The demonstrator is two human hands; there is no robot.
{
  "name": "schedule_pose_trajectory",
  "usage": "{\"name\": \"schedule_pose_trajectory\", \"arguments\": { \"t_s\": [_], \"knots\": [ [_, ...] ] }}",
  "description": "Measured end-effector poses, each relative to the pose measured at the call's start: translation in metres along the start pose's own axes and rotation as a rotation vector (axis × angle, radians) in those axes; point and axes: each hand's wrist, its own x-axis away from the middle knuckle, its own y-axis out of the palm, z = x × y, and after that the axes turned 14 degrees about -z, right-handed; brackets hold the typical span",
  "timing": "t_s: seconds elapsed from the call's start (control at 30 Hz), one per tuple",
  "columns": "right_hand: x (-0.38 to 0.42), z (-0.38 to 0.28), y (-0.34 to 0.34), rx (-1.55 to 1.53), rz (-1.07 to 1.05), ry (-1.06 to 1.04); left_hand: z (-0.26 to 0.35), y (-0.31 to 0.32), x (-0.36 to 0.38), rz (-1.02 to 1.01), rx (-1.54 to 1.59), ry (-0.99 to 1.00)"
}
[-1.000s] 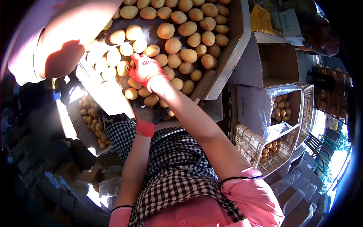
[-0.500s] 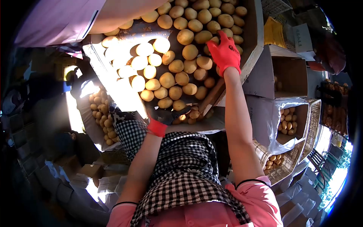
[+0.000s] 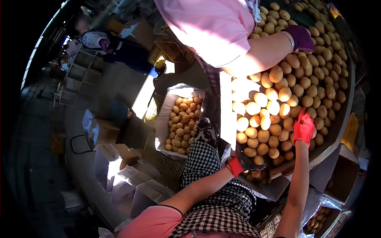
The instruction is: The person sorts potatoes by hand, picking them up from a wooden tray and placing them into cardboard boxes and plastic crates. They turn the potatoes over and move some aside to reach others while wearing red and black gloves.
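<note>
Round yellow-brown potatoes (image 3: 274,129) cover a sloping sorting table (image 3: 227,115) with a pale raised edge. My right hand (image 3: 304,127), in a red glove, rests among them, its fingers stretched out and touching several. No potato is clearly gripped in it. At the table's near lip, my left hand (image 3: 247,163) wears a red glove with a dark palm. Its palm is turned partly up and its fingers extend rightward, close to some potatoes (image 3: 258,174) lying just below the lip. Part of that hand is in deep shadow.
Across the table, a co-worker's purple-gloved hand (image 3: 299,38) reaches over the potatoes. A lined crate of potatoes (image 3: 160,131) stands at my left, cardboard boxes (image 3: 109,133) beyond it. Another box (image 3: 341,174) is at right. A person (image 3: 119,49) stands farther back.
My view has swung left, so the table now appears farther right and more of the co-worker shows. My right hand still reaches into the potatoes; my left stays by the near lip.
</note>
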Motion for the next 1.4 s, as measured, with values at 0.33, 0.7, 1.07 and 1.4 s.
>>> {"name": "schedule_pose_trajectory", "arguments": {
  "t_s": [0.33,0.7,1.07,1.4],
  "knots": [
    [-0.006,0.011,-0.008,0.053,0.033,-0.186,-0.002,-0.002,0.001,0.039,0.032,0.021],
    [0.078,-0.010,-0.017,-0.961,0.320,-0.212,0.016,0.012,-0.006,-0.006,0.326,0.007],
    [0.108,-0.017,-0.018,-0.827,0.397,-0.149,0.009,0.005,-0.009,-0.010,-0.801,0.030],
    [0.114,-0.015,-0.009,-1.182,-0.130,0.062,-0.007,-0.040,0.003,-0.068,-1.218,0.030]
  ]
}}
